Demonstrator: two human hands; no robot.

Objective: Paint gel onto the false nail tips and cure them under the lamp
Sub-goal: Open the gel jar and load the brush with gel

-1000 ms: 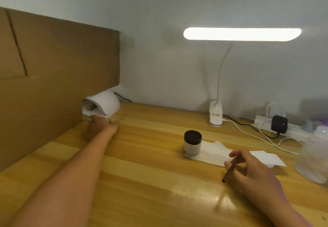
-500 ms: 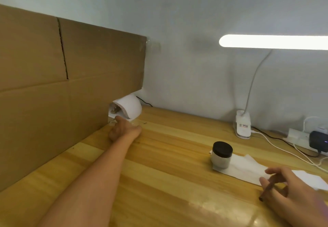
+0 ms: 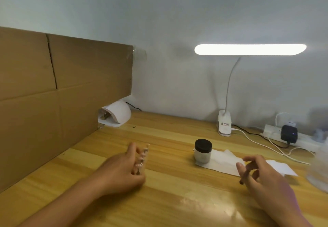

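Note:
My left hand [image 3: 124,170] grips a strip of false nail tips [image 3: 144,155] above the middle of the wooden table [image 3: 168,200]; the tips stick out past my fingers. A brown brush handle [image 3: 245,174] lies between the fingers of my right hand [image 3: 260,175], which holds it near the white tissue [image 3: 221,161]. The gel jar [image 3: 203,151], white with a black lid on, stands on that tissue. The small white curing lamp [image 3: 116,114] sits at the back left, against the cardboard, well beyond my left hand.
A tall cardboard panel [image 3: 53,93] walls off the left side. A lit white desk lamp [image 3: 224,122] stands at the back, with a power strip [image 3: 287,135] and cables to its right. A translucent container [image 3: 319,170] is blurred at the right edge.
My left hand has drawn back from the curing lamp toward me, now holding the strip of nail tips. The right hand still holds the brush. The camera has turned.

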